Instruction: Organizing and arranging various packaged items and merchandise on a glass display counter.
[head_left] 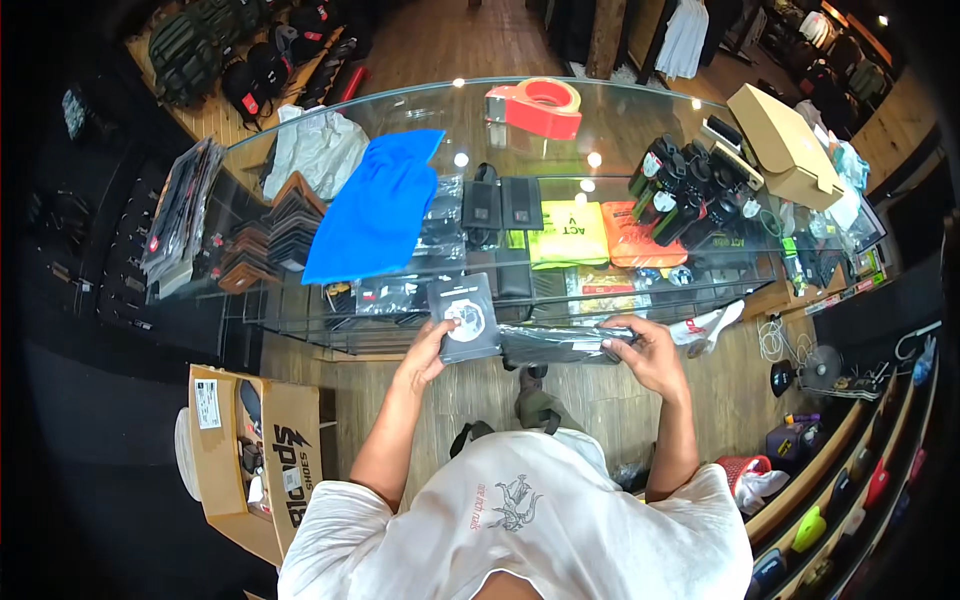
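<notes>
My left hand (428, 352) grips a flat dark packet (468, 340) with a round white print on its face, thumb on top. A long black plastic-wrapped packet (550, 342) stretches from beside it to my right hand (645, 355), whose fingers are closed on its far right end. Both packets are held in front of the near side of a glass display counter (400, 112). Whether the two packets touch each other, I cannot tell. On the counter lie a blue cloth or bag (375, 205) and a red tape dispenser (540, 108).
Wallets (290, 230) stand in rows at the counter's left. Yellow (568, 235) and orange packets (642, 236) show mid-counter, beside a cluster of black-handled items (685, 180). A cardboard box (785, 145) sits far right. An open carton (285, 420) stands on the floor at left.
</notes>
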